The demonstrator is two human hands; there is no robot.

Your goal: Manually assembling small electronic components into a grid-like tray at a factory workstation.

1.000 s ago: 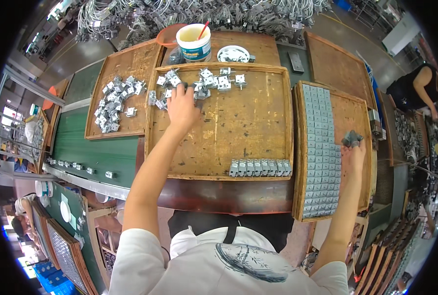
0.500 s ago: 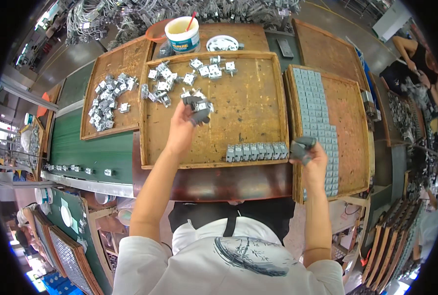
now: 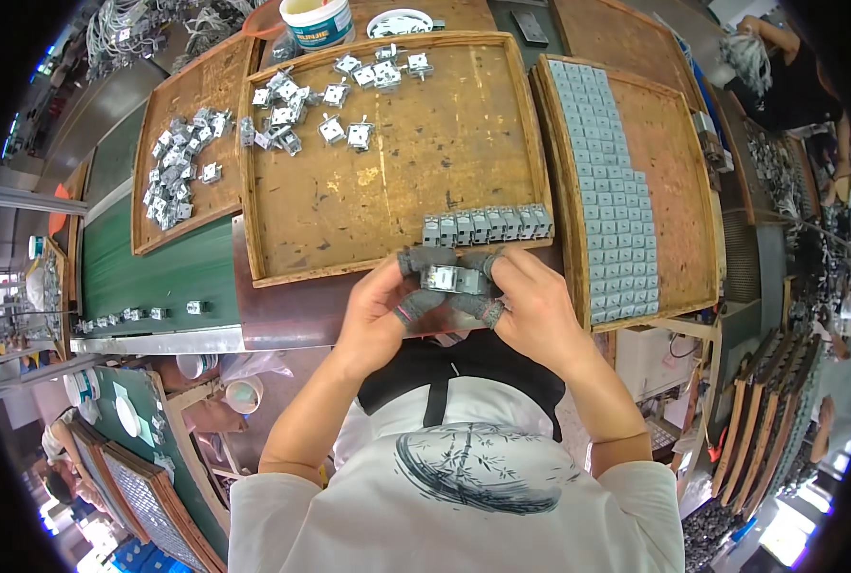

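My left hand (image 3: 380, 313) and my right hand (image 3: 532, 298) meet in front of the middle tray's near edge, with dark covers on several fingers. Between their fingertips they grip a small block-shaped metal-and-grey part (image 3: 452, 279), its ends partly hidden by the fingers. Just beyond it, a row of upright grey block-shaped parts (image 3: 488, 226) lines the near right corner of the wooden middle tray (image 3: 445, 143). Loose silvery metal parts (image 3: 282, 113) lie at that tray's far left, two of them (image 3: 359, 134) set apart from the pile.
A left tray (image 3: 217, 196) bears a pile of metal parts. The right tray (image 3: 679, 191) holds close rows of grey blocks (image 3: 602, 181). Small parts sit along a green belt (image 3: 148, 272). A white bucket (image 3: 316, 21) and a round dish (image 3: 399, 23) stand behind. Another person (image 3: 788, 86) is at far right.
My left hand has come back from the loose metal parts, and my right hand has moved left from the right tray's edge. Both now hold one part together. The view has shifted.
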